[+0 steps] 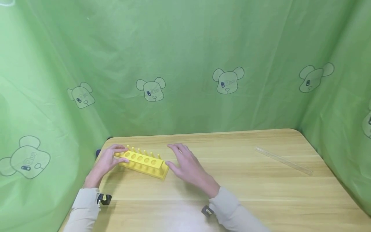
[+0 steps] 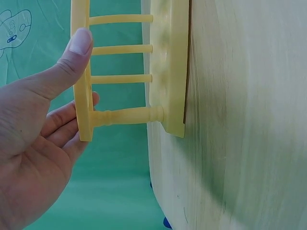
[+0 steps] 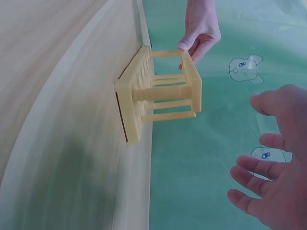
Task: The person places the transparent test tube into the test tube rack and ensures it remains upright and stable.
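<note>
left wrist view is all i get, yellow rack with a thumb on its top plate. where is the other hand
Observer: The right hand hovers spread at the other end of the yellow rack, not gripping it.
Operator: anything else on the table
Observer: A clear glass tube lies flat, far off on the right side of the table.
Operator: is anything in the rack's holes
Observer: The head view shows a row of round holes on top, all empty.
Operator: does my hand hold the rack
Observer: The left hand pinches the left end, thumb on top and fingers behind.
</note>
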Tool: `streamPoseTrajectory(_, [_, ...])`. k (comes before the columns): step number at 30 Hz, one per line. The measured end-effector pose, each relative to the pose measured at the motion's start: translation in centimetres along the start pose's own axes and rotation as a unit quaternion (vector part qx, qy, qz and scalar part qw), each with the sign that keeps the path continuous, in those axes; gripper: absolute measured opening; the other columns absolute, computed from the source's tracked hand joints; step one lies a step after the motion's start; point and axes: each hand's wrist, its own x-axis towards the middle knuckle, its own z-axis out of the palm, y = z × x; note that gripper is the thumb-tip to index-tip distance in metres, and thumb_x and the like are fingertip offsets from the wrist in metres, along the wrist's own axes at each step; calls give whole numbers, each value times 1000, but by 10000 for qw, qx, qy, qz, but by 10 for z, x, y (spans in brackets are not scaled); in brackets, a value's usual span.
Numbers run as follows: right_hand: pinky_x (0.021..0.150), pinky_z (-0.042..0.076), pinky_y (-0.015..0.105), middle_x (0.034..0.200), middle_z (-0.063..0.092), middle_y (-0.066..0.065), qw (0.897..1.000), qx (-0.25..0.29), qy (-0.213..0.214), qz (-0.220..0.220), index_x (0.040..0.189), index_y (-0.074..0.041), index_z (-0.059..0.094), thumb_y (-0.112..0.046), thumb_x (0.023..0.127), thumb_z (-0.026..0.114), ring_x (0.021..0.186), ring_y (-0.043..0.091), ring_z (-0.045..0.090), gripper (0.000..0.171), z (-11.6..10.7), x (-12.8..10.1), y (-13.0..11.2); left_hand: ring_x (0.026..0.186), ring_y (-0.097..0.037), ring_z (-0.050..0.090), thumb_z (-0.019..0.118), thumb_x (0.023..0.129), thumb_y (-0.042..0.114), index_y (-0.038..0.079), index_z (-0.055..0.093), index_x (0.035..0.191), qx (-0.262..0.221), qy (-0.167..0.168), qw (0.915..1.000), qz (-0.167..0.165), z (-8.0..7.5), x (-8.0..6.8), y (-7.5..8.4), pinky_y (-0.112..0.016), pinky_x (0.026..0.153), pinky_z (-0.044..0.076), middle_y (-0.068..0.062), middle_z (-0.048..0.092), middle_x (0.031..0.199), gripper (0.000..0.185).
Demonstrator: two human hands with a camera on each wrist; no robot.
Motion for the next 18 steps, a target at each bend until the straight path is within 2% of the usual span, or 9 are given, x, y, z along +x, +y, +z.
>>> streamPoseTrajectory(12, [110,48,39,136,58,10,9999,21,-65,-92,147,-6,49,-32,96,73,124,25,57,62,19,10,-12,124,-50,55,89,77,16,-3,70,124,-72,-92,9998,-160,-2,0,0,-63,107,45,-27,61,131,54])
streamPoseTrajectory(18, [107,51,38,134,58,9,9999,86,-75,-1,147,-8,49,-34,95,75,122,24,57,63,27,14,-20,122,-49,56,88,77,17,-4,70,124,-71,-75,9999,-117,-1,0,0,-63,106,46,-26,62,129,54])
